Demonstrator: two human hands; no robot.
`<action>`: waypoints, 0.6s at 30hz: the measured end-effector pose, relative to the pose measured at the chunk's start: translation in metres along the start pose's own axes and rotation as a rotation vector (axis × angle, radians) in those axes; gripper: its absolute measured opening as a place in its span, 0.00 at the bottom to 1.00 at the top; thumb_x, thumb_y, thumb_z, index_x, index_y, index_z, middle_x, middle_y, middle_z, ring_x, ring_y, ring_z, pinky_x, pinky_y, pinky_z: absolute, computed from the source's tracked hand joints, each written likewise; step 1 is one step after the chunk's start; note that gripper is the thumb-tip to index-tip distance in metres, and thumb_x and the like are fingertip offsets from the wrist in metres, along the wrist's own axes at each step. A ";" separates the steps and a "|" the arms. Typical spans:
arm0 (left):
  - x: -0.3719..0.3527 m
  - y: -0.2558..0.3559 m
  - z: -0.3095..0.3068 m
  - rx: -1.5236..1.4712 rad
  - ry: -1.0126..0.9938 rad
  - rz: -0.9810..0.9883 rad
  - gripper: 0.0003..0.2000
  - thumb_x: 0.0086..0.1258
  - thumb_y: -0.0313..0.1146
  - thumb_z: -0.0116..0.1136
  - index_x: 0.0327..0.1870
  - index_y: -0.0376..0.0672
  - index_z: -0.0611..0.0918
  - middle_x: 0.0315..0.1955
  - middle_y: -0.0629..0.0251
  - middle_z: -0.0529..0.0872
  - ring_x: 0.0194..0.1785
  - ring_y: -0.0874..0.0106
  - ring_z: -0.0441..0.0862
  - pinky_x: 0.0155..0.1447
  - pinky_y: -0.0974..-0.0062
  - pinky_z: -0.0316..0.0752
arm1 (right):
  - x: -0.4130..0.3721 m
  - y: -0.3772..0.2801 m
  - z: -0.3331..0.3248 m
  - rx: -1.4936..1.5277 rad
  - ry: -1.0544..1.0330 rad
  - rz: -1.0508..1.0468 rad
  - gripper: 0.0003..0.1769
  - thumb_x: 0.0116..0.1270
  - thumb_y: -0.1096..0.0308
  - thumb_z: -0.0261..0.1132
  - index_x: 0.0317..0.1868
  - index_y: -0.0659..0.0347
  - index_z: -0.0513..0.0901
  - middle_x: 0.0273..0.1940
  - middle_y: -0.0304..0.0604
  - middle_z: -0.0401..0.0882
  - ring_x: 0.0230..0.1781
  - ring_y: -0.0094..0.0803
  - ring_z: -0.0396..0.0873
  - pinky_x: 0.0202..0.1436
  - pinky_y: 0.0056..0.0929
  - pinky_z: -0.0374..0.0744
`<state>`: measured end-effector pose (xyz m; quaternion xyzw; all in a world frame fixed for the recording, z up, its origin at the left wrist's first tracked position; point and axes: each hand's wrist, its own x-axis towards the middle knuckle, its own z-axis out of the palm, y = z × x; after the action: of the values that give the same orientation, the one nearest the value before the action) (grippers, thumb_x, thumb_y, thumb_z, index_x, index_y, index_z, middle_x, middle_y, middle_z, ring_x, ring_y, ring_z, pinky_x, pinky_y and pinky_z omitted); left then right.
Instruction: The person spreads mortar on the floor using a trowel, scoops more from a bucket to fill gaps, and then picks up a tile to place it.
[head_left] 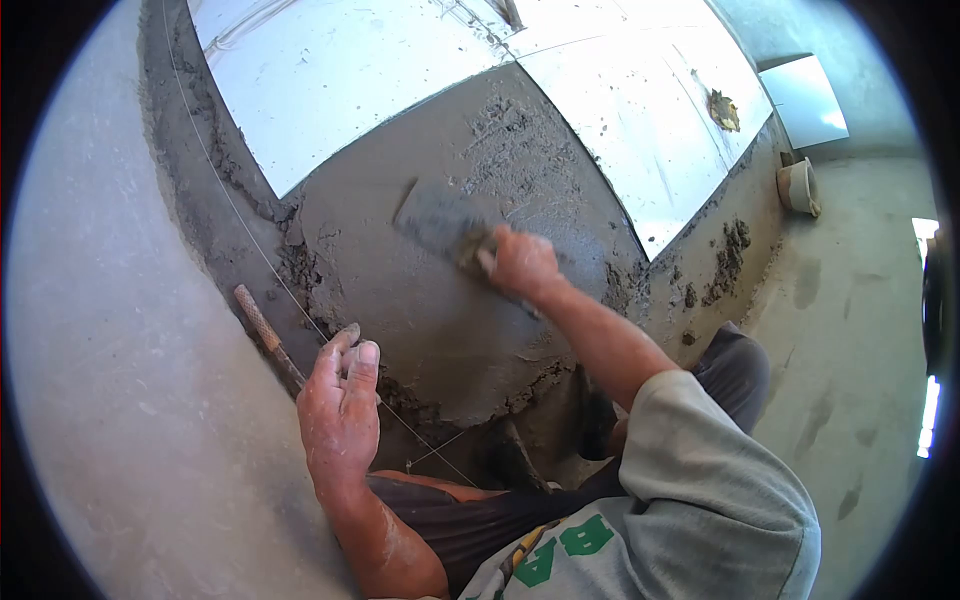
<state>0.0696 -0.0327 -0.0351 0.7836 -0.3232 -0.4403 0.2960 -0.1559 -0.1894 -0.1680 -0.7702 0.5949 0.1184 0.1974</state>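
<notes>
Wet grey mortar [390, 290] covers the floor ahead of me, smooth on the left and rougher toward the upper right. A flat trowel [436, 218] lies against its surface, blurred at the edges. My right hand [522, 262] is wrapped round the trowel's handle. Over the mortar's lower left edge my left hand [345, 395] is raised, its fingers bent and partly apart, holding nothing. Close to that hand a tool with a worn wooden handle [260, 320] leans at the wall side. A thin string [222, 185] runs past the left hand.
Large white tiles [330, 80] border the mortar at the top, and another tile [640, 130] lies at the upper right with a dirty lump [723, 111] on it. A bucket [799, 188] and a smaller white panel [806, 103] are at the far right.
</notes>
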 end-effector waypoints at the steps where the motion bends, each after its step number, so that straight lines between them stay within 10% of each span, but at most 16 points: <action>1: 0.000 0.000 0.000 0.006 -0.002 0.001 0.26 0.72 0.48 0.55 0.59 0.32 0.76 0.35 0.65 0.80 0.27 0.79 0.70 0.34 0.79 0.72 | 0.015 0.004 -0.005 -0.018 0.037 0.043 0.23 0.64 0.50 0.61 0.45 0.63 0.77 0.39 0.56 0.84 0.44 0.48 0.83 0.49 0.43 0.79; 18: -0.004 0.013 0.002 -0.005 -0.037 -0.056 0.25 0.72 0.49 0.54 0.58 0.34 0.77 0.42 0.52 0.84 0.44 0.66 0.81 0.52 0.68 0.74 | 0.028 0.116 -0.027 0.256 0.013 0.796 0.27 0.62 0.49 0.60 0.50 0.64 0.84 0.54 0.55 0.80 0.58 0.46 0.78 0.59 0.39 0.77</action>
<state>0.0633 -0.0381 -0.0247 0.7833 -0.3055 -0.4635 0.2796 -0.2615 -0.2504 -0.1748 -0.4500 0.8573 0.1057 0.2267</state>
